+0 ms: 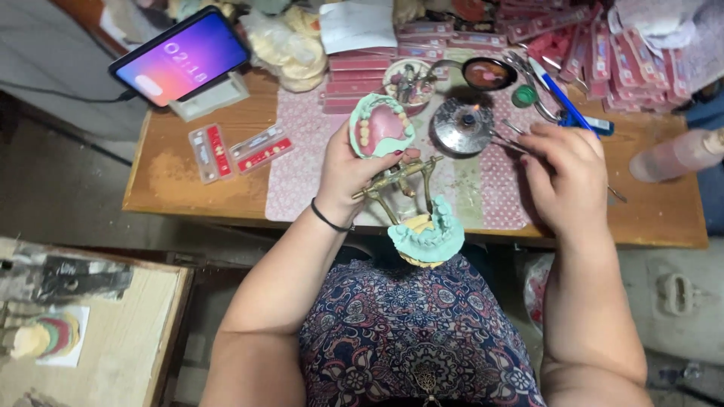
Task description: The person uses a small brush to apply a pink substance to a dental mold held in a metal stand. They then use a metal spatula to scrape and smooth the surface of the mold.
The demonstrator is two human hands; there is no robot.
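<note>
Plaster in pale green forms the two dental casts that we see mounted on a brass-coloured hinged frame [400, 181] at the centre of the frame. The upper cast [379, 124], swung open and facing us, shows a pink wax palate ringed with small teeth; the lower cast [428, 237] hangs below the counter's near edge, over the person's patterned lap. The left hand [348, 172] is closed around the frame where the upper cast joins it, fingers curled behind the cast and thumb lying across the hinge bar. A black band circles that wrist.

To the right of centre, the right hand [567, 175] is pinched shut on a thin metal instrument [507, 140], whose tip reaches toward a small round metal burner [462, 126] with a tiny flame on top. The instrument's other end sticks out to the lower right of the hand.

Beneath these lies a pink patterned mat [302, 162] on the wooden counter [188, 188]. At upper left a phone [181, 54] leans on a stand, its screen lit, with two small red tooth cards [235, 149] just below it. Stacks of pink tooth cards [596, 41] fill the upper right, near a blue pen [562, 98] and a small dark dish [489, 73]. A pink bottle [675, 154] lies at the right edge.
</note>
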